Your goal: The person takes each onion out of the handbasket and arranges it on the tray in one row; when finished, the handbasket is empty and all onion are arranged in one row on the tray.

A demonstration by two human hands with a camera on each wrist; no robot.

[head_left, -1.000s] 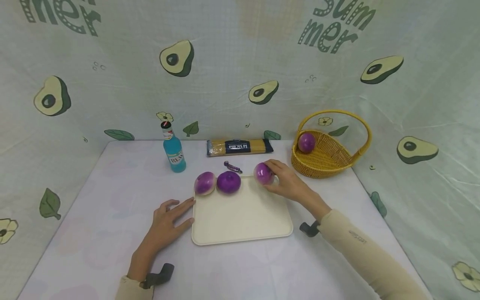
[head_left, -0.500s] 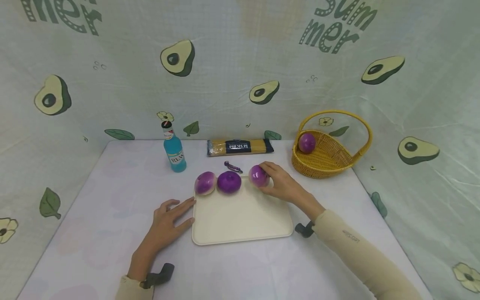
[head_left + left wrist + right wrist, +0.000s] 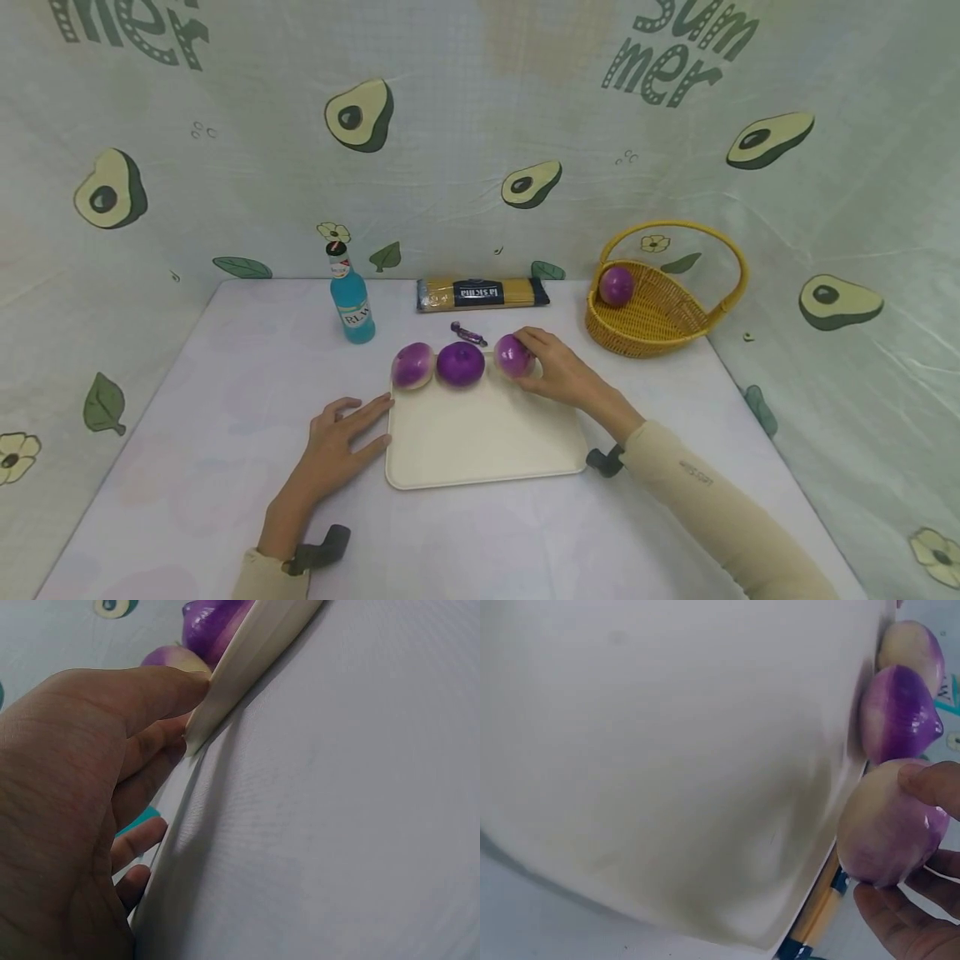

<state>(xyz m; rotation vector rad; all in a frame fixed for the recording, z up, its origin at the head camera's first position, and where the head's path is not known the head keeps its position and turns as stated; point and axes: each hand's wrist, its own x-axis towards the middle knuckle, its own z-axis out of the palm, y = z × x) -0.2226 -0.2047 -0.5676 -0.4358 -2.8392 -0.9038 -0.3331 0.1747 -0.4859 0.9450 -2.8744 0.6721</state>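
Note:
On the cream tray (image 3: pixel 486 442) two purple-and-white onions stand side by side along the far edge: a paler left onion (image 3: pixel 413 366) and a darker middle onion (image 3: pixel 461 364). My right hand (image 3: pixel 564 372) grips a third onion (image 3: pixel 513 357) between thumb and fingers, at the tray's far edge to the right of the others. The right wrist view shows this held onion (image 3: pixel 889 825) close beside the middle one; whether it bears on the tray I cannot tell. Fairly straight, the thumb and forefinger of my left hand (image 3: pixel 339 442) touch the tray's left edge.
Behind the tray lie a wrapped candy (image 3: pixel 468 334) and a pasta packet (image 3: pixel 482 294). A blue bottle (image 3: pixel 352 300) stands upright at the back left. The yellow wicker basket (image 3: pixel 637 337) at the back right holds another onion (image 3: pixel 616 287).
My right hand has moved the held onion left and slightly nearer, toward the middle onion. My left hand has stayed at the tray's edge.

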